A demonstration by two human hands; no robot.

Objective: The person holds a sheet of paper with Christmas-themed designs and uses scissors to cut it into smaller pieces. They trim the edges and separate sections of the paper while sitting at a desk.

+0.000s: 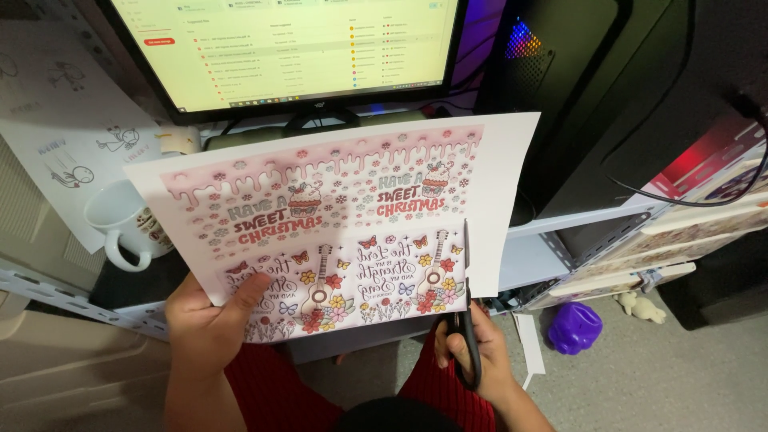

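Far left of frame, a white mug (120, 224) sits on the shelf just beside the sheet's lower-left edge, w/ line-drawing papers (56, 104) behind it. Your left hand (210, 320), lower left, pinches the printed sheet (344, 208) at its bottom-left corner, thumb on top over the artwork, fingers hidden beneath. The sheet fills the centre, held up tilted in front of the monitor (288, 48). It's light and thin, prob. floppy: unsupported upper-right corner looks likely to sag, and it'll crease if you squeeze hard. Best hold is the white margin near the cut line, not the far corner, so the paper stays taut. Lower centre-right, your right hand (480, 348) is closed round the black handles of the scissors (466, 320), blades pointing up and already in the sheet's bottom edge beside the right guitar design; blade gap looks narrow. Further right, a purple toy (574, 326) on the floor, shelf w/ more printed sheets (680, 240) above.
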